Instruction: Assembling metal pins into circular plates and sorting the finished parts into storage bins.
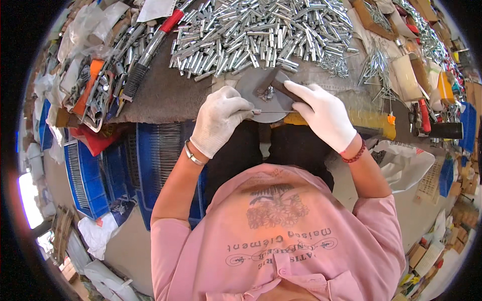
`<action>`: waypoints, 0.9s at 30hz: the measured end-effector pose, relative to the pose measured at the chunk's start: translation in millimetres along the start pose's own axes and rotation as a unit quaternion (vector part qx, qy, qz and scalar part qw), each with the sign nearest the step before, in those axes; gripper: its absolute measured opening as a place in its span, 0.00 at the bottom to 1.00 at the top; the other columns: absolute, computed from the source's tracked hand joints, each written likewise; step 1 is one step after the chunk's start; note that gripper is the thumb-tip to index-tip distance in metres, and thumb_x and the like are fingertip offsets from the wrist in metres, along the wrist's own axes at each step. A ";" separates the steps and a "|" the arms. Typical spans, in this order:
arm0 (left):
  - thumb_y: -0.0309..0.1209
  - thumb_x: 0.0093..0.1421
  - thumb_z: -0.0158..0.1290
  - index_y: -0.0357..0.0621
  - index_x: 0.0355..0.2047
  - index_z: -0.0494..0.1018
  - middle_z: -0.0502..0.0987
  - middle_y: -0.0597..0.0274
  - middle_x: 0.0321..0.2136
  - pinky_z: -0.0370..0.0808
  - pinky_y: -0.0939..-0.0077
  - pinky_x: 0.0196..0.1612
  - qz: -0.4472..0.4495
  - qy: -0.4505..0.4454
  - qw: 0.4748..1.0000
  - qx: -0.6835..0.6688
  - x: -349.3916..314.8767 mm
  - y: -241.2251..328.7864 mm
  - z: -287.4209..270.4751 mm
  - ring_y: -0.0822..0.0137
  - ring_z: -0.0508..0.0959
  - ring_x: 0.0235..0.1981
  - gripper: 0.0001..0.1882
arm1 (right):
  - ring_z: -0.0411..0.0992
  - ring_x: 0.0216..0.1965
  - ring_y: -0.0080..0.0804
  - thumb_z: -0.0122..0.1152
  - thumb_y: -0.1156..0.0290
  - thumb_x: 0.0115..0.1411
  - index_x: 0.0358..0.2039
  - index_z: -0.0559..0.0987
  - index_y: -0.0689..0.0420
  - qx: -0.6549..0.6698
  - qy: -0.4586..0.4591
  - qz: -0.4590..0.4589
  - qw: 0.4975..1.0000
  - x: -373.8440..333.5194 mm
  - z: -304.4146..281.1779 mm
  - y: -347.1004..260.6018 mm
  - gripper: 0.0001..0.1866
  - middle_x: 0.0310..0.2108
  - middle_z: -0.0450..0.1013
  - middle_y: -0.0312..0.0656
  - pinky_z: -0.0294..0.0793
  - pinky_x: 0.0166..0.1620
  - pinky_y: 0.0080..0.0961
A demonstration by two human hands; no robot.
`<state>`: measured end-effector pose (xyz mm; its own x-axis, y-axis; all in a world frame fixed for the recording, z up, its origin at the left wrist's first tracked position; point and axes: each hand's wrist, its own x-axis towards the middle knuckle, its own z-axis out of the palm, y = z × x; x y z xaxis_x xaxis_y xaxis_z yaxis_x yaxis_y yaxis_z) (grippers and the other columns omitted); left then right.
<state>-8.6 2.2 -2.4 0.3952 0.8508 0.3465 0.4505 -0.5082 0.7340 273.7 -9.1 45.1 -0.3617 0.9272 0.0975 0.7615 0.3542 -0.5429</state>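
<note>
Thin rod [277,111] at the upper centre of the frame, pinched near its left end by the left hand [220,119], could slip or skew if that pinch loosens; whether the right hand [325,114] grips its other end, I cannot tell.

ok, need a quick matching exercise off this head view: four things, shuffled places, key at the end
Things
1. thin rod
2. pile of metal tubes
3. blue bins holding wires
4. red bracelet

Places
A. below the work surface, at picture left
B. around the wrist of the right hand
C. stretching between the left hand and the right hand
D. heaped at the far side of the work surface

Pairs: 1-C, 2-D, 3-A, 4-B
</note>
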 end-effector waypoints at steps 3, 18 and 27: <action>0.24 0.51 0.70 0.44 0.32 0.85 0.79 0.56 0.31 0.78 0.59 0.39 -0.016 0.006 1.000 -0.009 -1.3 1.4 -0.2 0.52 0.81 0.35 0.08 | 0.76 0.43 0.47 0.72 0.67 0.59 0.51 0.84 0.51 -0.142 0.065 -0.065 0.986 2.8 4.9 -5.9 0.18 0.38 0.73 0.42 0.78 0.46 0.42; 0.18 0.68 0.57 0.40 0.71 0.68 0.84 0.63 0.32 0.77 0.79 0.32 -0.347 0.097 0.913 -0.189 -39.7 44.6 39.8 0.78 0.77 0.27 0.31 | 0.73 0.28 0.23 0.65 0.74 0.62 0.47 0.82 0.63 0.316 -0.171 0.182 0.915 -30.6 34.0 -41.2 0.13 0.27 0.78 0.39 0.75 0.35 0.25; 0.22 0.63 0.64 0.37 0.68 0.67 0.82 0.61 0.36 0.76 0.79 0.43 -0.370 0.193 0.827 -0.376 -48.5 52.9 16.9 0.74 0.79 0.38 0.33 | 0.79 0.31 0.38 0.68 0.74 0.62 0.59 0.80 0.56 0.247 -0.170 0.102 0.949 -25.6 39.1 -58.0 0.24 0.31 0.80 0.48 0.80 0.41 0.31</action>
<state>9.6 -68.2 9.8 -0.1158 0.9448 -0.3064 -0.2287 0.2749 0.9339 217.7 -58.2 41.5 -0.4502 0.8479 -0.2799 0.5194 -0.0064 -0.8545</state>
